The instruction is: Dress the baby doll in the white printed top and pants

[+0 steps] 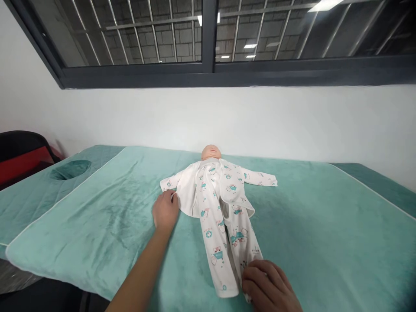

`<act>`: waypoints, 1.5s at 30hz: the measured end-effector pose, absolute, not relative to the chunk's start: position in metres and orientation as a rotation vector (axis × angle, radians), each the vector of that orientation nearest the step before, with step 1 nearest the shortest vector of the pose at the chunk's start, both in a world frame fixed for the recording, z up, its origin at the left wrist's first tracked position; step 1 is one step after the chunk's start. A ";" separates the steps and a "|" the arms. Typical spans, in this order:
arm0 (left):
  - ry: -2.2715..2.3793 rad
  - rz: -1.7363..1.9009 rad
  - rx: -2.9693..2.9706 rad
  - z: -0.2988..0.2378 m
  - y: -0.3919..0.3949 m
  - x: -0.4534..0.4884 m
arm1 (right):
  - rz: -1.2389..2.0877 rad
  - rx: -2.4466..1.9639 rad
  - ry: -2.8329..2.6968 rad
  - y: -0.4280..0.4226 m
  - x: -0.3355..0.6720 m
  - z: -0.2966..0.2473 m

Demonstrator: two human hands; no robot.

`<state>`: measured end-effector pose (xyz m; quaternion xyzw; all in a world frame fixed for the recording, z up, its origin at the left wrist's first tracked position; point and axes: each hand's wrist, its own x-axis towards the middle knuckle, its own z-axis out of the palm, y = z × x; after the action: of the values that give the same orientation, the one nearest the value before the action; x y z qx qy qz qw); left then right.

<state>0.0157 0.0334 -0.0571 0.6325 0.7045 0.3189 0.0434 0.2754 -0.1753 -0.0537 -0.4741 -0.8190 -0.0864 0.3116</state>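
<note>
A baby doll (211, 152) lies on its back, its head toward the wall, dressed in white printed clothes. Its long-sleeved baby shirt (187, 193) is spread open at the front, both sleeves stretched out sideways. The matching baby trousers (210, 225) reach up over the doll's chest, with both legs pointing toward me. My left hand (165, 210) is closed, its fingertips pinching the shirt's edge just below the left-side sleeve. Around the cuff of the right-side trouser leg, my right hand (268, 284) has its fingers curled; they hide most of that cuff.
A green plush cover (325, 225) lies over the bed under the doll, above a quilted layer with a round hole (70, 169) at left. Behind stands a white wall (292, 123) below a dark-framed window (208, 78). A black and red chair (24, 156) is at far left.
</note>
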 end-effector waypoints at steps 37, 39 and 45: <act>2.181 0.954 1.944 -0.059 0.035 0.016 | -0.257 -1.172 -2.375 -0.141 0.247 -0.029; 2.178 0.950 1.944 -0.057 0.034 0.016 | -0.274 -1.142 -2.298 -0.144 0.242 -0.037; 2.177 0.929 1.926 -0.057 0.034 0.016 | -0.287 -1.156 -2.053 -0.169 0.228 -0.056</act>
<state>0.0165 0.0342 -0.0567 0.6304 0.7128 0.3042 0.0449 0.2276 -0.1690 -0.0558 -0.4517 -0.8019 -0.1121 0.3747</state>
